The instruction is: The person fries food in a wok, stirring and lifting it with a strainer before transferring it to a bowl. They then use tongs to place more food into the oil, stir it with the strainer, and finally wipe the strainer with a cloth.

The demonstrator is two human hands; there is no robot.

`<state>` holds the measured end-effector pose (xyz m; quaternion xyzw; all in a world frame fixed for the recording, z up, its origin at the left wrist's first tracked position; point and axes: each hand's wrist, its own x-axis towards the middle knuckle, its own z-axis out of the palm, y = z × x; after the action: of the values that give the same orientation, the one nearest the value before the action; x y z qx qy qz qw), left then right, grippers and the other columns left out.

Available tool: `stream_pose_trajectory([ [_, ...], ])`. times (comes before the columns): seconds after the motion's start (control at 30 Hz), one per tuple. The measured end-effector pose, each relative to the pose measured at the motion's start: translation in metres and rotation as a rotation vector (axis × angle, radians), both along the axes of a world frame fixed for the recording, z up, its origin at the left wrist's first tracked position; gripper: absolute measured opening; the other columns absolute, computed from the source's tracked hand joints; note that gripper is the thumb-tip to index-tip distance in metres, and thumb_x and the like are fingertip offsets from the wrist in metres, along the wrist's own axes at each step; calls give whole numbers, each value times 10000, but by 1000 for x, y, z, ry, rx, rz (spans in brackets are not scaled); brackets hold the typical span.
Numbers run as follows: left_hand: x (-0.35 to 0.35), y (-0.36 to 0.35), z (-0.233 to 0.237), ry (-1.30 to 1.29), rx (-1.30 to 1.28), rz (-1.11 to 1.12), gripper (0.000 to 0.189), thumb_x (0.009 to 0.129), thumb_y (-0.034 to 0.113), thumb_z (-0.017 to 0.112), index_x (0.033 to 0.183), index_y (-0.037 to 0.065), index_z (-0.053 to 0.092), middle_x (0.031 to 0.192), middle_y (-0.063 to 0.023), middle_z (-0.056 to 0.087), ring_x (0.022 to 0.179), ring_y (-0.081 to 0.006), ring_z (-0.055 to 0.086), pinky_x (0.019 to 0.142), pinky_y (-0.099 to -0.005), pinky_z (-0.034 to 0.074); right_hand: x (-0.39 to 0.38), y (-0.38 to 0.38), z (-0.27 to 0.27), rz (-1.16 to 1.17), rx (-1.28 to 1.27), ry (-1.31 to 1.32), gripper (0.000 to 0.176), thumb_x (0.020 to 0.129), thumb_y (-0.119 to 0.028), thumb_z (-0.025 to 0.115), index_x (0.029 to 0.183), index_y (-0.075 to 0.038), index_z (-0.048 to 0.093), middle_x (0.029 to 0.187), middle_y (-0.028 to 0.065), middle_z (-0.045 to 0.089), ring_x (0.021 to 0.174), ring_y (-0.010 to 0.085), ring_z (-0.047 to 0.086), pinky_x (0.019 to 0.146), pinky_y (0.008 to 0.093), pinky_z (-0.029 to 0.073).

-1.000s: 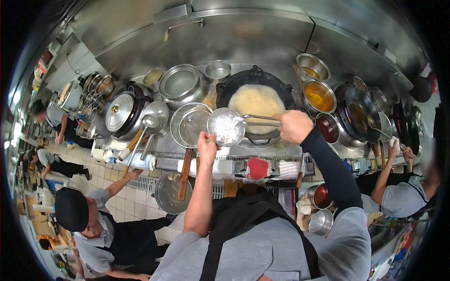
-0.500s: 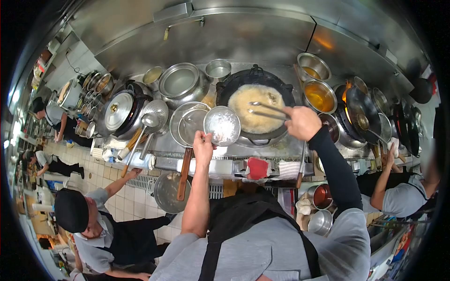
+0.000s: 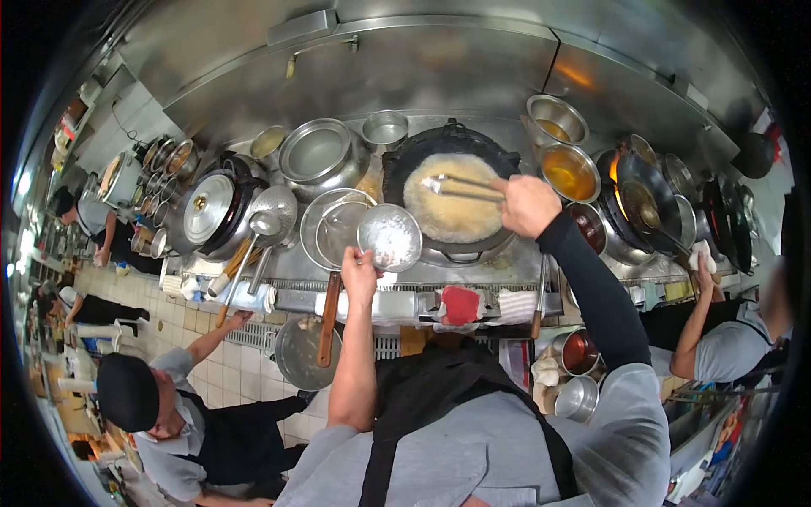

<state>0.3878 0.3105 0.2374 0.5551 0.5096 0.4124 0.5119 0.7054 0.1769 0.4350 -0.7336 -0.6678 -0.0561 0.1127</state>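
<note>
My left hand (image 3: 361, 272) grips the rim of a small metal bowl (image 3: 390, 237) with white powder in it. The bowl is held in front of the black wok (image 3: 404, 152), to its left. In my right hand (image 3: 530, 207) is a pair of metal tongs (image 3: 469, 188), reaching left over the pale, foaming liquid (image 3: 452, 218) in the wok. Whether the tong tips hold anything, I cannot make out. Just left of the bowl, a wire strainer (image 3: 342, 224) with a wooden handle (image 3: 329, 321) rests over a round metal pan.
Metal bowls of amber liquid (image 3: 569, 172) stand right of the wok. Behind on the left is a large pot (image 3: 316, 150). A ladle (image 3: 264, 222) and a perforated skimmer (image 3: 277, 203) lie left. One co-worker (image 3: 203, 414) stands at lower left; another (image 3: 718, 346) handles a wok at right.
The tongs have swung so their tips lie further left over the foam, and my right hand has shifted slightly up. The bowl of powder stays in my left hand, a little lower. The view has shifted slightly.
</note>
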Motion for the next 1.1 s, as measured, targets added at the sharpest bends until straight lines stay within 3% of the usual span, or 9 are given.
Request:
stream_pose_trajectory([
  [0.17, -8, 0, 2, -7, -20, 28, 179, 995, 90, 613, 932, 20, 461, 707, -107, 608, 525, -174, 635, 437, -310, 522, 34, 18, -10, -202, 93, -40, 241, 777, -122, 623, 982, -29, 710, 831, 246, 711, 813, 431, 704, 766, 512, 578],
  [0.43, -16, 7, -13, -16, 30, 31, 211, 995, 136, 628, 905, 17, 479, 693, -85, 597, 528, -149, 613, 460, -308, 520, -19, -14, 8, 33, -72, 140, 318, 752, -129, 643, 1043, -27, 725, 783, 238, 693, 785, 415, 700, 735, 525, 570],
  [0.5, -12, 7, -11, -22, 41, -4, 201, 1004, 142, 624, 916, 29, 482, 722, -63, 582, 546, -140, 605, 472, -298, 521, -46, -19, 24, 77, -293, 133, 422, 767, -141, 701, 1177, -38, 699, 844, 243, 698, 854, 403, 697, 772, 514, 551],
  [0.63, 1, 1, 5, -31, 51, -70, 197, 1012, 145, 625, 924, 37, 485, 777, -46, 572, 577, -129, 600, 492, -288, 531, -61, -12, -7, 181, -355, 88, 436, 763, -160, 718, 1187, -58, 693, 853, 227, 703, 855, 384, 702, 757, 508, 555],
  [0.8, 7, -3, 10, -66, 58, -94, 209, 1010, 135, 616, 909, 35, 463, 761, -81, 601, 570, -137, 608, 476, -302, 526, -56, -6, -18, 218, -319, 111, 430, 771, -165, 710, 1191, -75, 692, 888, 220, 706, 872, 390, 694, 762, 505, 552],
  [0.9, -1, -2, 2, -36, 46, -29, 217, 1006, 131, 611, 897, 35, 450, 733, -97, 613, 545, -152, 618, 455, -313, 519, -45, -13, -7, 206, -152, 159, 352, 753, -135, 668, 1090, -44, 711, 779, 191, 704, 807, 393, 706, 745, 499, 563],
  [1.0, -10, -1, -2, 18, 43, 41, 219, 999, 125, 615, 890, 32, 450, 700, -101, 604, 514, -166, 622, 443, -320, 514, -30, -13, -1, 104, -136, 171, 389, 765, -148, 667, 1137, -40, 707, 820, 225, 707, 826, 405, 704, 771, 511, 558],
  [1.1, -14, 3, -6, 35, 34, 74, 215, 994, 121, 620, 893, 26, 456, 686, -101, 598, 504, -171, 622, 442, -323, 509, -21, -5, -14, 31, -96, 159, 334, 769, -138, 659, 1081, -26, 704, 832, 256, 701, 827, 425, 698, 766, 525, 555],
])
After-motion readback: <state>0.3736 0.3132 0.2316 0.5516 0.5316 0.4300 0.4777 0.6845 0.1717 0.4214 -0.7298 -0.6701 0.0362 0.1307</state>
